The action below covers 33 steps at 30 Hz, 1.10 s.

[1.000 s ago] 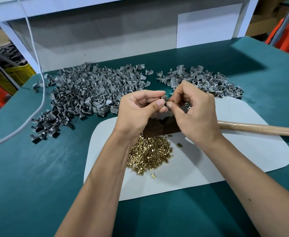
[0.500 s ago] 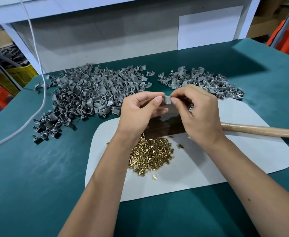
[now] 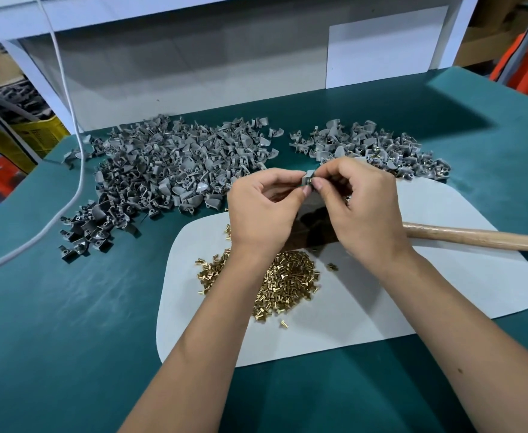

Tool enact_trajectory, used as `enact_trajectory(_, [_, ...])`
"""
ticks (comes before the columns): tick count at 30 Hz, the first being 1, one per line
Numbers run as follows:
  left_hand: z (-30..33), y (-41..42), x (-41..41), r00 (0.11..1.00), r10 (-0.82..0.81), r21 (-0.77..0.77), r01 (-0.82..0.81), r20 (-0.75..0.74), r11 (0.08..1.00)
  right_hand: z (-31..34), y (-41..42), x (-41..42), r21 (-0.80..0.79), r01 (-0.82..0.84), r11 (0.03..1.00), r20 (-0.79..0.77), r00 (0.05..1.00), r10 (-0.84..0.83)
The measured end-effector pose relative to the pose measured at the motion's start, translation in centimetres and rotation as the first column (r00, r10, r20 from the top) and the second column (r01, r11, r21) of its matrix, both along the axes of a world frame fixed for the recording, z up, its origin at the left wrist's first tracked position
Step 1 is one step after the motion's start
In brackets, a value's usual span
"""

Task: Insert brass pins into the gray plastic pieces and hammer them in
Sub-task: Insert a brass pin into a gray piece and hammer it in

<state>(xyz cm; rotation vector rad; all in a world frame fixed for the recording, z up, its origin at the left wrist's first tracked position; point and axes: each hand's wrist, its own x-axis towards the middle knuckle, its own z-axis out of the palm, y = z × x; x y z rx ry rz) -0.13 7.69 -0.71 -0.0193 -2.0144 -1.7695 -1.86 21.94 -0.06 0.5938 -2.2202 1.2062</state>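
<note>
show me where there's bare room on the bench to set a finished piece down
Free: the white mat right of the brass pins and below the hammer handle; also the green table left of the mat. Crowded: the back, with the big gray pile and the smaller pile.

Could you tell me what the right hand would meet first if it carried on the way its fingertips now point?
The right hand points left, so it would meet the gray piece pinched between both hands, then the left hand fingertips just behind.

Teal table (image 3: 53,354) – white wall panel (image 3: 387,48) behind
</note>
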Motion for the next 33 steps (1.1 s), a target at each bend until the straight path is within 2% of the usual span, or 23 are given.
enact_trajectory(5, [0.2, -0.1, 0.0, 0.999, 0.007, 0.042, -0.009, 0.036, 0.999, 0.0, -0.4, 0.3, 0.019, 0.040, 0.999, -0.033, 0.999, -0.040])
enact_trajectory(13, [0.3, 0.8, 0.2, 0.992, 0.060, 0.007, -0.061, 0.114, 0.998, -0.1, -0.6, 0.7, 0.039, 0.099, 0.994, -0.011, 0.995, -0.099])
enact_trajectory(22, [0.6, 1.4, 0.5, 0.985, 0.108, 0.001, -0.109, 0.137, 0.994, -0.2, -0.9, 1.0, 0.058, 0.122, 0.991, -0.044, 0.992, -0.120])
enact_trajectory(24, [0.7, 1.1, 0.6, 0.988, 0.095, -0.053, -0.090, 0.123, 0.995, -0.2, -1.0, 0.9, 0.056, 0.121, 0.991, -0.041, 0.992, -0.119])
enact_trajectory(29, [1.2, 1.0, 0.9, 0.994, 0.105, -0.335, -0.090, 0.028, 0.938, 0.1, -0.5, 0.4, 0.082, 0.071, 0.994, 0.013, 0.997, -0.072])
enact_trajectory(33, [1.2, 0.5, 0.9, 0.991, 0.134, -0.369, -0.121, 0.009, 0.922, 1.6, 1.0, -0.2, 0.144, -0.077, 0.987, 0.085, 0.994, 0.065])
